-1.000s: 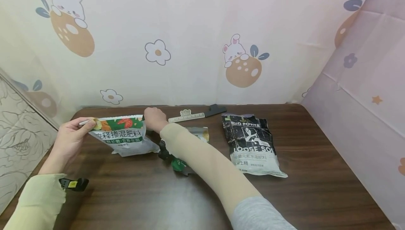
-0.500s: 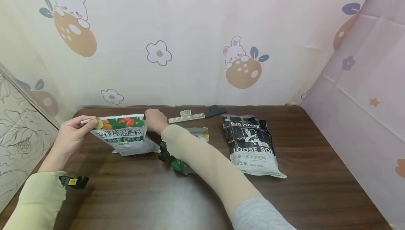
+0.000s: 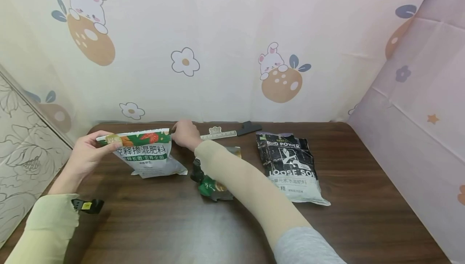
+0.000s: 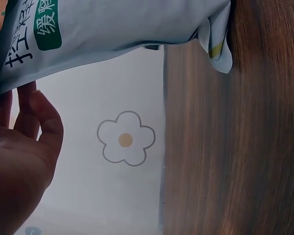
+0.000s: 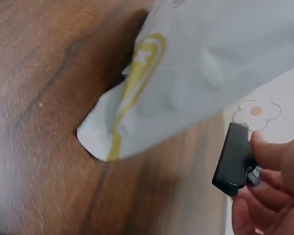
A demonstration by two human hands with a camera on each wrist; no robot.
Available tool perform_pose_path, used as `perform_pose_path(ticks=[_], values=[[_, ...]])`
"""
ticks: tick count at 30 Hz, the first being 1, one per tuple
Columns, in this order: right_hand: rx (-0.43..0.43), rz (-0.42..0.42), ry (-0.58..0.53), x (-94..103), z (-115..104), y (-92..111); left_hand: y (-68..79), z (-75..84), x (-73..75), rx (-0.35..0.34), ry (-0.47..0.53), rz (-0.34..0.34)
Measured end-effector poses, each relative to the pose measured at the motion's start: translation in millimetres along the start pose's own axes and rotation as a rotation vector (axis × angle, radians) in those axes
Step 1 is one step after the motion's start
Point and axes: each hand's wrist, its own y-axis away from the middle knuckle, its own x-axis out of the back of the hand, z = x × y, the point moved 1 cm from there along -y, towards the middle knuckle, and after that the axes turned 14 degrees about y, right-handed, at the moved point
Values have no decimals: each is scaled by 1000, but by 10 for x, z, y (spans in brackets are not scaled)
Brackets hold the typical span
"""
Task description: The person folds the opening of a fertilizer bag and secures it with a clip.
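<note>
Nearest me, grey fabric (image 3: 308, 248) at the top of my R arm, then the beige sleeve (image 3: 247, 195) running fwd to my R hand; pale green sleeve (image 3: 51, 219) on the L. Black wrist cam (image 3: 88, 206) just below my L hand, another (image 3: 196, 170) just below the R. All over a dark wood table (image 3: 181, 231).

Under my R forearm, partly hidden: a green & dark packet (image 3: 214, 187). Further R of that arm, a black/white LOOSE SOIL bag (image 3: 292, 171) lies flat, top end away from me.

L hand (image 3: 87, 151) pinches the white bag (image 3: 145, 159) by its top L corner, thumb in front, fingers behind, other fingers loosely bent. Bag's btwn my hands, printed front facing me, green band w/ fruit pics up top, pale strip along top edge.

R hand (image 3: 186, 135) is at the bag's top R corner, thumb & fingers closed on a small black piece (image 5: 232, 159); can't tell if it touches the bag.

Just R of my R hand, a pale patterned clip (image 3: 219, 134), w/ a black bar (image 3: 248, 128) at its far end. Behind everything, bunny-print cloth (image 3: 225, 22).
</note>
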Motion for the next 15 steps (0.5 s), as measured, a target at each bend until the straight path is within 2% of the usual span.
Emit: perform_pose_path(ticks=[4,11,15], values=[[60,27,-43,107,48,19,7,-1,-10,5,-75,9],[150,19,-185,291,125,40,-19,-18,-26,2,-61,10],[174,7,-217,404,130,65,-23,-12,-20,3,-63,10]])
